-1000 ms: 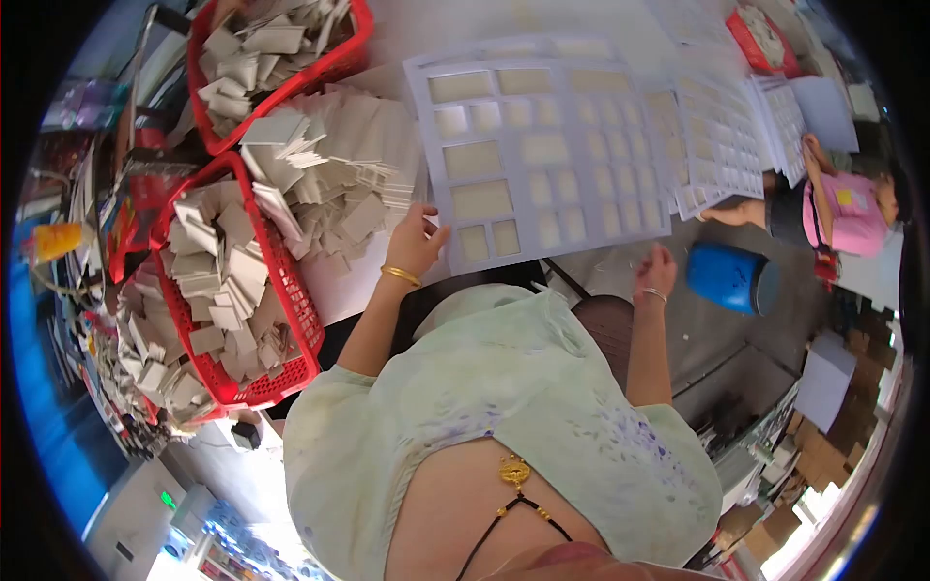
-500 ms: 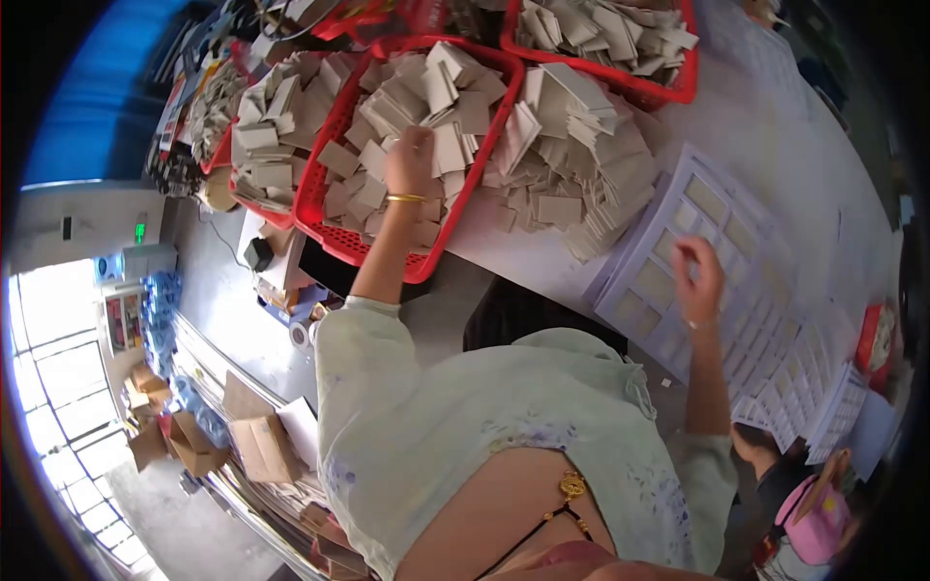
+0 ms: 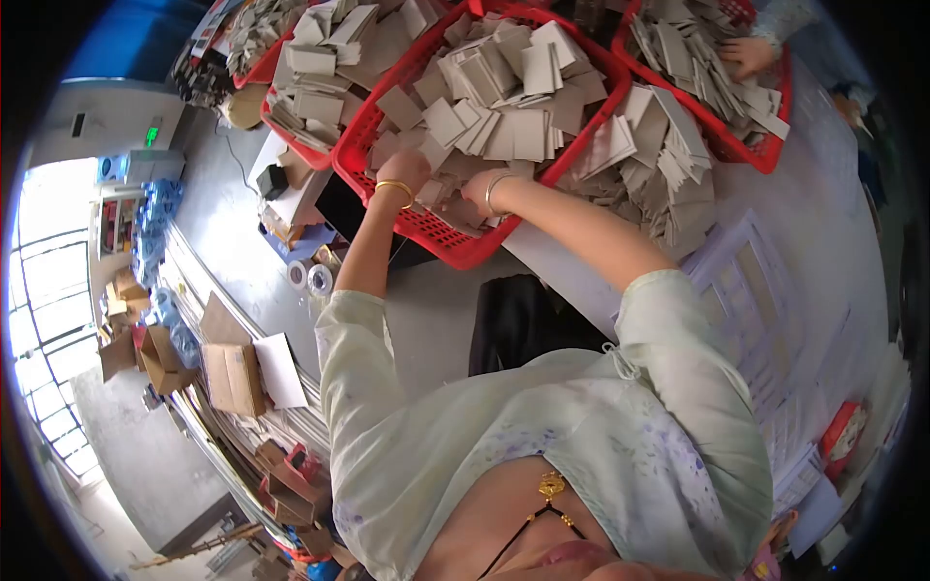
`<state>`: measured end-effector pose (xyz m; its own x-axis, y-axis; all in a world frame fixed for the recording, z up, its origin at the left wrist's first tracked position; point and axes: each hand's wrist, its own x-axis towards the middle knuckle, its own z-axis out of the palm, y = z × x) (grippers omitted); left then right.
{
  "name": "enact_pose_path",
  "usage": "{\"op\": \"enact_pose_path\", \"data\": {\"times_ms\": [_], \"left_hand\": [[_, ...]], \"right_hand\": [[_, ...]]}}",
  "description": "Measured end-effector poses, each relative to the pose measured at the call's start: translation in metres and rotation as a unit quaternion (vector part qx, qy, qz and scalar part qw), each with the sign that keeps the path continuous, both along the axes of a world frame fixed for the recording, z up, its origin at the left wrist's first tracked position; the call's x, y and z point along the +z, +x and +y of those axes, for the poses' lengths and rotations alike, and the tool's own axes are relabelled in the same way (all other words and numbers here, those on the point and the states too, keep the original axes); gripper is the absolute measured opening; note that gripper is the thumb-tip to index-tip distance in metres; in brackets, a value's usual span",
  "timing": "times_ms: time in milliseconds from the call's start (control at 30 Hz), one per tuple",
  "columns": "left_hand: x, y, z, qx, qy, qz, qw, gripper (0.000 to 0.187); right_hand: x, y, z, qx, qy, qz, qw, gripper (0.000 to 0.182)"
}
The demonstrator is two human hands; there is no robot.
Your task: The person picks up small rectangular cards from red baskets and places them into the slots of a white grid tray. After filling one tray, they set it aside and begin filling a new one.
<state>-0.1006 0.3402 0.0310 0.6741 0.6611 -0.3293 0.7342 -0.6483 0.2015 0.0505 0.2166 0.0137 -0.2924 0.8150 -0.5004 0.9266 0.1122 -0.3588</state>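
Both of my hands reach into the near end of a red plastic basket (image 3: pixel 465 254) heaped with flat grey cardboard pieces (image 3: pixel 518 134). My left hand (image 3: pixel 405 170), with a gold bangle at the wrist, is closed among the pieces by the left wall; its fingertips are partly covered. Close beside it, my right hand (image 3: pixel 481 191), wearing a silver bangle, has its fingers curled down at the pieces near the right wall. What lies between the right fingers is hidden.
A loose pile of cardboard pieces (image 3: pixel 668 174) lies right of the basket on the white table (image 3: pixel 572 261). Another person's hand (image 3: pixel 749 55) touches pieces in a second red basket (image 3: pixel 770 155). White compartmented frames (image 3: pixel 741 281) lie at the right. Cardboard boxes (image 3: pixel 232 378) stand at the left.
My right hand has moved left from above the white frames into the basket. My left hand has shifted toward the basket's near end. Another person's hand has appeared at the far right basket.
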Motion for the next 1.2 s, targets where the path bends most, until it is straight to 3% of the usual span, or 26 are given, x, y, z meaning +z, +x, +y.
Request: {"op": "enact_pose_path", "data": {"times_ms": [100, 233, 333, 433, 533, 633, 667, 767, 800, 900, 1000, 1100, 1133, 1200], "left_hand": [[0.0, -0.01, 0.001, 0.085, 0.059, 0.008, 0.995, 0.018], [-0.02, -0.033, 0.019, 0.113, 0.076, -0.069, 0.988, 0.018], [-0.018, -0.033, 0.025, 0.118, 0.022, -0.027, 0.992, 0.02], [-0.003, -0.018, 0.007, 0.033, 0.098, 0.05, 0.993, 0.026], [-0.016, -0.003, 0.005, 0.137, 0.131, 0.026, 0.982, 0.031], [-0.007, 0.003, 0.008, 0.084, 0.042, 0.107, 0.99, 0.033], [-0.006, -0.003, 0.009, 0.063, 0.004, 0.098, 0.993, 0.033], [-0.016, -0.015, 0.014, 0.031, 0.016, 0.065, 0.997, 0.031], [-0.026, -0.021, 0.02, 0.038, 0.005, 0.043, 0.998, 0.03], [-0.003, -0.016, 0.017, 0.007, -0.022, 0.102, 0.994, 0.026], [-0.03, -0.017, 0.035, 0.096, 0.079, -0.034, 0.992, 0.02], [-0.02, -0.004, 0.028, 0.208, 0.225, -0.193, 0.932, 0.01], [-0.007, 0.0, 0.021, 0.208, 0.214, -0.162, 0.941, 0.01], [0.003, -0.005, 0.008, 0.063, 0.151, -0.107, 0.981, 0.012]], "right_hand": [[-0.034, -0.026, 0.016, 0.089, -0.09, -0.044, 0.991, 0.042], [-0.049, -0.038, 0.016, 0.08, -0.047, -0.038, 0.995, 0.049], [-0.024, -0.036, 0.015, 0.044, -0.118, -0.084, 0.988, 0.044], [-0.058, -0.035, 0.019, 0.08, -0.123, -0.089, 0.985, 0.039], [-0.039, -0.037, 0.015, 0.062, -0.087, -0.046, 0.993, 0.04], [-0.027, -0.039, 0.015, 0.086, -0.068, -0.053, 0.993, 0.038], [0.033, -0.031, 0.003, 0.031, -0.074, -0.056, 0.995, 0.032], [0.04, -0.011, -0.011, -0.016, 0.047, -0.036, 0.998, 0.027], [0.046, 0.001, -0.023, -0.046, 0.119, 0.023, 0.991, 0.019], [0.058, 0.031, -0.054, -0.157, 0.22, 0.1, 0.958, 0.013], [0.067, 0.058, -0.094, -0.195, 0.285, 0.178, 0.921, 0.013], [0.075, 0.071, -0.136, -0.235, 0.298, 0.198, 0.904, 0.016], [0.077, 0.075, -0.149, -0.245, 0.302, 0.204, 0.899, 0.016], [0.081, 0.079, -0.171, -0.269, 0.299, 0.222, 0.888, 0.016]]}}
